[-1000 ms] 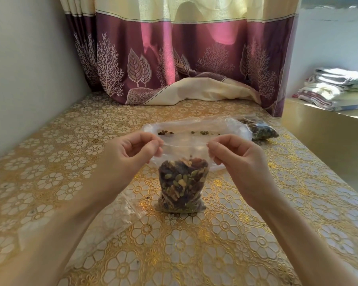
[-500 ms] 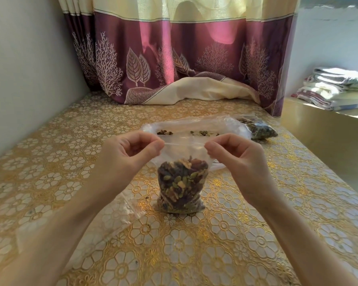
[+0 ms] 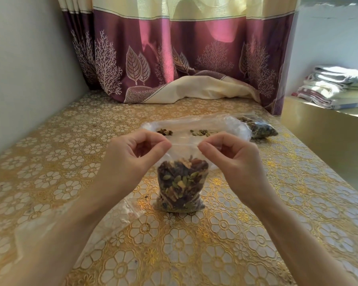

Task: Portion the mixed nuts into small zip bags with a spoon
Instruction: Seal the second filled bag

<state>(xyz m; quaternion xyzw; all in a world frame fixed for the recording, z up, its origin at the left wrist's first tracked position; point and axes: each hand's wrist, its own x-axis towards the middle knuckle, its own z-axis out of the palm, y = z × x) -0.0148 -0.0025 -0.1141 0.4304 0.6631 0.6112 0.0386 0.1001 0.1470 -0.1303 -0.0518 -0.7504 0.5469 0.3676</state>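
Observation:
A small clear zip bag (image 3: 181, 186) packed with mixed nuts stands upright on the table (image 3: 215, 244) at the centre. My left hand (image 3: 132, 159) pinches the left end of its top strip between thumb and forefinger. My right hand (image 3: 232, 157) pinches the right end of the same strip. Behind the hands lies a large clear plastic bag (image 3: 225, 126), nearly flat, with a few nuts left inside. A second filled nut bag (image 3: 258, 127) lies on its side at the back right. No spoon is visible.
Loose empty zip bags (image 3: 116, 219) lie under my left forearm. A maroon curtain (image 3: 184, 58) hangs down onto the table's far end. A wall borders the left side. The table's right edge drops beside a low ledge with folded towels (image 3: 337, 85).
Both hands have slid slightly closer together along the bag's top strip. The bag of nuts stays in place.

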